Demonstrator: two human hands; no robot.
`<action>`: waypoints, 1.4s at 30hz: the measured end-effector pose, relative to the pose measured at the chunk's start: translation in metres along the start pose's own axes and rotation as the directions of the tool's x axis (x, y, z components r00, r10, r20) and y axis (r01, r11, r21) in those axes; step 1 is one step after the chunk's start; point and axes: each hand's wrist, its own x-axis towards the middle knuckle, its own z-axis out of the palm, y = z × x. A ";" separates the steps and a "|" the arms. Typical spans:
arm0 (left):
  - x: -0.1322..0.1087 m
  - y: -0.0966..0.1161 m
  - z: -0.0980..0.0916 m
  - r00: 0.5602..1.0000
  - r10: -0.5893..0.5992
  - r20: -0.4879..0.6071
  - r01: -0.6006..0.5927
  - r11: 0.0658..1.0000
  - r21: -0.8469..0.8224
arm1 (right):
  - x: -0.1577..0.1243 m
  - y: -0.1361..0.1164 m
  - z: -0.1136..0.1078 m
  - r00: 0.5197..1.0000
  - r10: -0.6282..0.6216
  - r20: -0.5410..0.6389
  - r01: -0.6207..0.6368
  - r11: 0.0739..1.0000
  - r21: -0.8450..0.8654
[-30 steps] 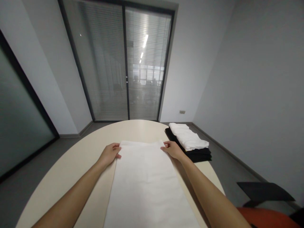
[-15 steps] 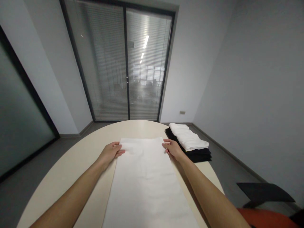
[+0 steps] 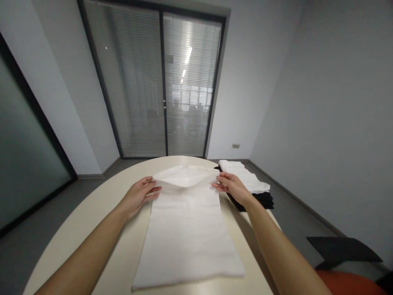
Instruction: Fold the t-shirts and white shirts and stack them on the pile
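Note:
A white folded cloth, perhaps a garment, [image 3: 187, 233] lies lengthwise over the round table, its far end lifted and sagging in the middle. My left hand [image 3: 141, 194] pinches the far left corner of this white cloth between thumb and fingers. At the far right corner, my right hand [image 3: 231, 186] grips the same cloth, the other fingers loosely curled. The cloth's near edge shows fully, lying on the table top. Just beyond my right hand rests another folded white cloth [image 3: 245, 176] on top of folded black cloths [image 3: 264, 200].
The pale round table [image 3: 76, 246] fills the lower middle. To the right stands a chair with a black armrest [image 3: 344, 249] and red seat [image 3: 340, 282]. A glass partition with blinds [image 3: 141, 102] and grey walls are behind.
Both hands have raised the far end of the white cloth and drawn it away from me. Its near edge has come into view, and my right hand has shifted slightly right.

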 end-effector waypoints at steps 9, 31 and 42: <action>-0.020 0.022 -0.045 0.860 -0.195 0.472 0.093 0.969 0.231 | -0.033 -0.026 -0.032 0.836 0.219 0.504 -0.182 0.976 -0.122; -0.010 0.010 -0.032 0.844 -0.417 0.337 0.256 0.866 0.430 | -0.011 0.009 -0.013 0.800 0.516 0.308 -0.302 0.788 -0.536; 0.015 -0.029 -0.020 0.995 0.015 0.095 -0.058 0.885 0.461 | 0.004 0.029 -0.006 0.973 0.204 0.111 -0.178 0.961 -0.211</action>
